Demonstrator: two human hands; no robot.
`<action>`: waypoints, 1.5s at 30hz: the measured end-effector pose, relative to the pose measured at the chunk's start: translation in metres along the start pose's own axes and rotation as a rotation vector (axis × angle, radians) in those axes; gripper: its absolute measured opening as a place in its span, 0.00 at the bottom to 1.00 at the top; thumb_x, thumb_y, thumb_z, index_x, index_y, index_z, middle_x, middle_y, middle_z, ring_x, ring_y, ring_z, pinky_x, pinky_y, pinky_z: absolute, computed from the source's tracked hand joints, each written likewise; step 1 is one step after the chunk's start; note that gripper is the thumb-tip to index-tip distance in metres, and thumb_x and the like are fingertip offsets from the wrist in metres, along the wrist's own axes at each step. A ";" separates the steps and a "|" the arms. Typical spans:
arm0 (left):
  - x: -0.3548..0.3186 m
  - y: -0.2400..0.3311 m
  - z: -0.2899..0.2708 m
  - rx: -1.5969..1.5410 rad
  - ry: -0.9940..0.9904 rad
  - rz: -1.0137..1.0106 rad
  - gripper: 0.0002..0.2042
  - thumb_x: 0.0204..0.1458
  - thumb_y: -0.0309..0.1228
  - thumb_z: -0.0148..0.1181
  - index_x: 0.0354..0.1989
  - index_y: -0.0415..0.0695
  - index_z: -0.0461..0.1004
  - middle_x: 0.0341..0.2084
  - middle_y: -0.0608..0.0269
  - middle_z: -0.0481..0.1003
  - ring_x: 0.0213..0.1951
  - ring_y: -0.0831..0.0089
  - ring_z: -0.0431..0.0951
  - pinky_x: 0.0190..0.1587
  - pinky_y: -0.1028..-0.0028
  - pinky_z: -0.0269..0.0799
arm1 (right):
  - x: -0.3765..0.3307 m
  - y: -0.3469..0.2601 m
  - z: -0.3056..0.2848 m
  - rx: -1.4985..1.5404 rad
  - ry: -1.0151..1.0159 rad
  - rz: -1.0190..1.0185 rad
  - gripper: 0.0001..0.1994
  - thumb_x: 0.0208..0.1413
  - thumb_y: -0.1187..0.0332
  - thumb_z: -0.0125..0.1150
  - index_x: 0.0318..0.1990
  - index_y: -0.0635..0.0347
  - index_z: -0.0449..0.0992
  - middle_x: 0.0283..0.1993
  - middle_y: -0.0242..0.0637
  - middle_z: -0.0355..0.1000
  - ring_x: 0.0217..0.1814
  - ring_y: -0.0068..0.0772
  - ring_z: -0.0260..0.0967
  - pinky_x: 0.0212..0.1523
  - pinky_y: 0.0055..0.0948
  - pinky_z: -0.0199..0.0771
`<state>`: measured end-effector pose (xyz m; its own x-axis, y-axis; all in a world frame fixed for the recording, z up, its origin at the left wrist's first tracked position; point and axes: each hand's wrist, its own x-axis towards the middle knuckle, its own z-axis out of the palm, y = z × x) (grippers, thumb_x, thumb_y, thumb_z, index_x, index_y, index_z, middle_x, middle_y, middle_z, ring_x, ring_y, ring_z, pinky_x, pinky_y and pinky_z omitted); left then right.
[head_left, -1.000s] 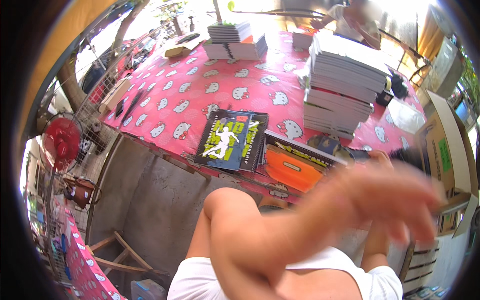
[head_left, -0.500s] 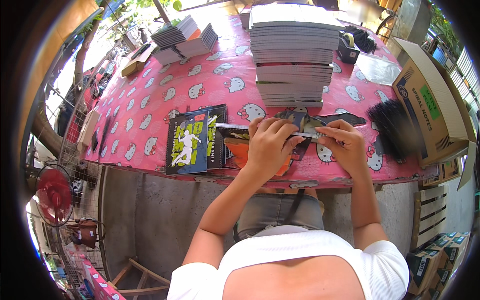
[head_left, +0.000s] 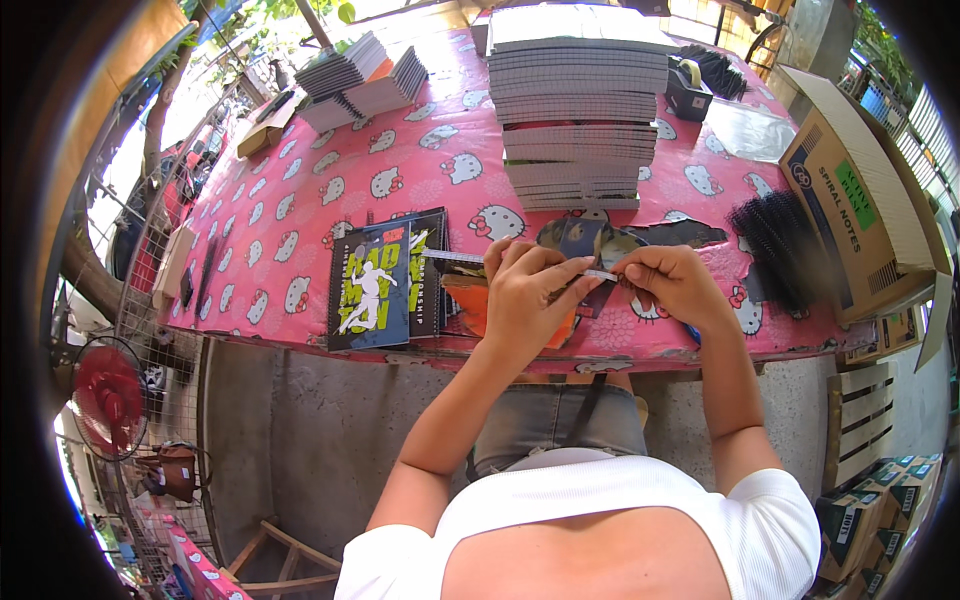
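A notebook (head_left: 455, 258) stands on edge at the table's front, its white hole-punched edge turned up. My left hand (head_left: 530, 295) is closed on it, thumb and fingers pinching that edge near the right end. At this end my right hand (head_left: 675, 285) pinches with thumb and fingertips; what sits between them is too small to make out. An orange piece (head_left: 468, 305) shows below the notebook, and a camouflage-patterned item (head_left: 590, 238) lies just behind my hands. Left of them are two dark spiral notebooks (head_left: 372, 285), overlapping, with a white player figure on the cover.
A tall notebook stack (head_left: 575, 110) rises behind my hands. Black spiral coils (head_left: 780, 255) lie at the right beside an open cardboard box (head_left: 850, 190). A smaller stack (head_left: 365, 85) and a tape dispenser (head_left: 688, 95) stand farther back on the pink table (head_left: 250, 230).
My right hand has shifted slightly left, and its fingers have curled in more at the notebook's end. My left hand keeps its hold, its thumb now nearer that end.
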<state>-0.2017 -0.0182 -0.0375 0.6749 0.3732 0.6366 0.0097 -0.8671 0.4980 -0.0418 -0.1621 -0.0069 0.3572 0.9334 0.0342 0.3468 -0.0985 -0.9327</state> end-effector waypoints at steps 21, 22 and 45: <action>-0.006 -0.004 0.000 0.111 0.122 0.010 0.11 0.37 0.39 0.68 0.30 0.51 0.80 0.27 0.71 0.76 0.37 0.69 0.72 0.54 0.61 0.53 | -0.006 -0.018 0.036 -0.541 0.307 -0.384 0.10 0.45 0.75 0.63 0.37 0.62 0.73 0.34 0.42 0.69 0.35 0.46 0.71 0.32 0.35 0.70; -0.008 -0.004 -0.001 0.116 0.130 0.017 0.11 0.37 0.39 0.68 0.30 0.51 0.80 0.27 0.71 0.76 0.37 0.69 0.72 0.54 0.61 0.53 | -0.010 -0.015 0.038 -0.578 0.289 -0.350 0.12 0.46 0.73 0.63 0.39 0.61 0.72 0.35 0.41 0.69 0.35 0.47 0.71 0.33 0.38 0.70; -0.012 -0.001 -0.006 0.090 0.144 0.048 0.13 0.37 0.39 0.70 0.32 0.50 0.79 0.26 0.70 0.77 0.34 0.71 0.74 0.51 0.63 0.58 | 0.063 0.051 -0.029 -1.003 -0.132 -0.018 0.23 0.46 0.55 0.64 0.45 0.61 0.73 0.47 0.48 0.69 0.47 0.45 0.72 0.43 0.40 0.73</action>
<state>-0.2140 -0.0199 -0.0416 0.5635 0.3680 0.7396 0.0504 -0.9089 0.4139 0.0238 -0.1185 -0.0417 0.2664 0.9625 -0.0513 0.9418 -0.2713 -0.1986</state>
